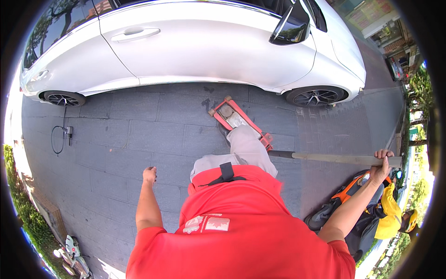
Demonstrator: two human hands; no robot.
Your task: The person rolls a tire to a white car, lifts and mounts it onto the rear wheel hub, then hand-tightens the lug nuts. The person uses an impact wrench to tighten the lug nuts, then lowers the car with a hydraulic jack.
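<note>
My right hand (pixel 382 165) is wrapped round the far end of a long grey handle (pixel 334 159), out to my right. The handle runs to a red floor jack (pixel 247 117), which lies low on the paving in front of me and points toward the car's side. A round pad (pixel 226 110) shows near its front end. My leg hides part of the jack. My left hand (pixel 149 175) hangs at my left side with its fingers curled, and nothing shows in it. A white car (pixel 204 51) stands side-on ahead, beyond the jack.
The car's rear wheel (pixel 65 98) is at left, its front wheel (pixel 317 96) at right. A tool with a looped black cable or hose (pixel 57 139) lies near the rear wheel. At my right a person in a yellow top (pixel 390 211) is beside an orange-and-dark vehicle. A scooter (pixel 74 253) stands behind left.
</note>
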